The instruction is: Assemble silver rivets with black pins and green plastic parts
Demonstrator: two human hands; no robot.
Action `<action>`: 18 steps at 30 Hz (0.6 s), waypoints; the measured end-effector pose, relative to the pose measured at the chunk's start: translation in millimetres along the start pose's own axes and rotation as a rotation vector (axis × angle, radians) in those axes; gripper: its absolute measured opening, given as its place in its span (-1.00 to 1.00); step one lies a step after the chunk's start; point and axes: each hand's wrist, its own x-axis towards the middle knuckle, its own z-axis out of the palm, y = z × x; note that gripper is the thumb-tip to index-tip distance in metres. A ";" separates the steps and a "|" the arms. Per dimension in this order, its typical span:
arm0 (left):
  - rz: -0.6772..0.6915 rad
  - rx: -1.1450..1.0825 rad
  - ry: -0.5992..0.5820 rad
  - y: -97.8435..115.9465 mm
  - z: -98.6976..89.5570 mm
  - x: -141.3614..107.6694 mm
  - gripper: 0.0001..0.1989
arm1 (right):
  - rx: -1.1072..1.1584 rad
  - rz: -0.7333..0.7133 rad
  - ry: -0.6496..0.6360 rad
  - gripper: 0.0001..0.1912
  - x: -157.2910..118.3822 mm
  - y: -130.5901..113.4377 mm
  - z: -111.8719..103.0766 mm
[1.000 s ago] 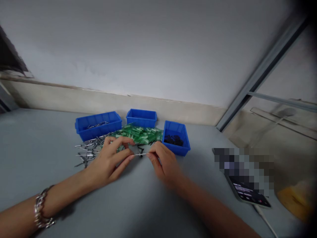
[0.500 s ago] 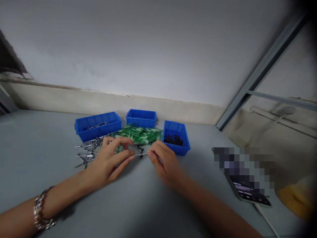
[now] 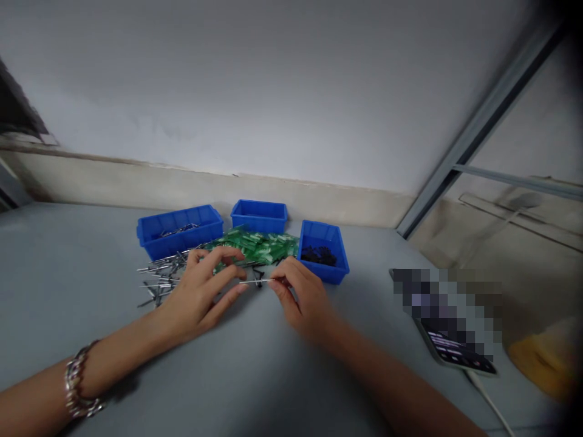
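Note:
My right hand pinches a thin, pale metal rod between thumb and fingers, and the rod points left, nearly level above the table. Close to its free end is my left hand, the thumb and fingers parted around the tip; whether they touch it is hard to tell. Behind the hands lies a heap of small green plastic packets. Slim metal-and-black rods are piled beside and partly behind my left hand. A few small black pieces rest on the table just beyond the held rod.
A blue bin with thin metal pieces stands back left, another blue bin back centre, and a third with black parts right. A phone with a white cable lies at the right, near a metal frame.
My left thumb and fingers have parted from the rod's left end, which now shows bare. My right hand still holds the rod in nearly the same place.

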 end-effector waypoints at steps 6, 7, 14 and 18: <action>-0.015 -0.021 0.005 0.1 0.0 -1.6 -0.88 | 0.000 -0.008 0.003 -0.85 -0.4 0.7 1.9; -0.012 -0.022 0.003 0.2 -0.3 -1.8 -0.88 | -0.001 -0.011 0.004 -0.84 -0.3 0.6 1.9; 0.026 -0.006 0.040 2.2 -2.6 0.3 -0.88 | -0.012 0.029 -0.030 -0.90 -0.7 -0.8 -0.7; 0.052 0.020 0.073 3.8 -3.6 1.7 -0.89 | -0.026 0.039 -0.034 -0.87 -0.3 -1.4 -2.1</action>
